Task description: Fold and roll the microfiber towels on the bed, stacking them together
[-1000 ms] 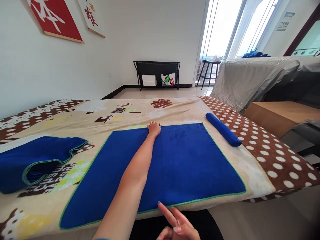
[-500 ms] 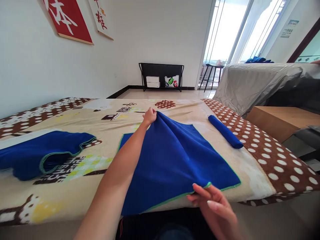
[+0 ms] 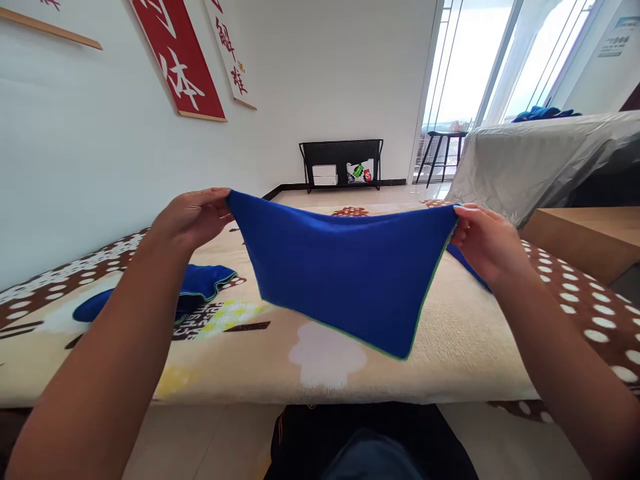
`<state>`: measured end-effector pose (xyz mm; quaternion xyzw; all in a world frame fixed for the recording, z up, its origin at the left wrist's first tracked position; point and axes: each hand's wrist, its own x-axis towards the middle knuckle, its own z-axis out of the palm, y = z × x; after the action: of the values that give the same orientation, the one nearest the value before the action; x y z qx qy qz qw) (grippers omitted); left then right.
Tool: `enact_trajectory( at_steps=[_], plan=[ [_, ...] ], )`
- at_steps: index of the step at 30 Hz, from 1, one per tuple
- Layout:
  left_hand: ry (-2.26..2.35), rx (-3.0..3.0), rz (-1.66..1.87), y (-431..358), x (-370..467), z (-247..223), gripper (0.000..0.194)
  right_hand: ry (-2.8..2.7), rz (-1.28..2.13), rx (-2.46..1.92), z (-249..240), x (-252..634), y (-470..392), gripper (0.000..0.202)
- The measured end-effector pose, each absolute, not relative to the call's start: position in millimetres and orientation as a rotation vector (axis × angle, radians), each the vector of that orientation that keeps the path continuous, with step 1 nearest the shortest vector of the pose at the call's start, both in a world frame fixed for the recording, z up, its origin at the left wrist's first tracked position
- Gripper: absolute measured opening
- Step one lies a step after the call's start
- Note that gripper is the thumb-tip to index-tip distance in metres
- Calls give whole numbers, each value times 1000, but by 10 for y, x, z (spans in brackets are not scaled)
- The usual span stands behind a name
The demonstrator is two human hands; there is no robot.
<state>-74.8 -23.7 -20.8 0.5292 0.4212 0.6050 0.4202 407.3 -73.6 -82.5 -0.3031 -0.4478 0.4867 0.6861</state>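
A blue cloth (image 3: 340, 267) with green edging hangs stretched between my two hands above the bed. Pinched at its upper left corner is my left hand (image 3: 197, 217). My right hand (image 3: 483, 233) grips the upper right corner between thumb and fingers. The cloth's lower edge slants down to the right, over the patterned blanket (image 3: 240, 380). On the left of the blanket, partly behind my left forearm, lies another crumpled blue cloth (image 3: 207, 280). A rolled blue cloth (image 3: 469, 265) shows in part behind my right hand.
At the right stand a wooden box (image 3: 590, 233) and a large object under a grey plastic cover (image 3: 530, 160) with blue cloth (image 3: 545, 114) on top. A black rack (image 3: 343, 157) is against the far wall. A black stool (image 3: 443, 150) stands by the window.
The cloth has been lifted off the bed and spread in the air. My right hand has taken hold of a corner and moved up; my left hand has moved left. The view has shifted.
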Motion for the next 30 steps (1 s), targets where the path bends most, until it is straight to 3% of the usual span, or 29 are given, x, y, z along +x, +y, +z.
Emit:
enact_trajectory(
  at_steps=[4, 9, 17, 23, 30],
  plan=[
    [1024, 1395, 1585, -505, -820, -52, 14, -1027, 898, -822, -632, 4150, -586, 14],
    [1181, 1520, 1579, -667, -878, 72, 40, -1134, 701, -951, -468, 4253, -480, 12],
    [1342, 1593, 1521, -774, -957, 70, 44, -1158, 641, -826, -476, 4327, -330, 26],
    [1362, 1623, 1568, -803, -914, 32, 43, -1209, 609, -920, -456, 4379, -331, 23],
    [1536, 1710, 1494, -792, -929, -11, 46, -1415, 558, -1092, -384, 4508, -429, 36]
  ],
)
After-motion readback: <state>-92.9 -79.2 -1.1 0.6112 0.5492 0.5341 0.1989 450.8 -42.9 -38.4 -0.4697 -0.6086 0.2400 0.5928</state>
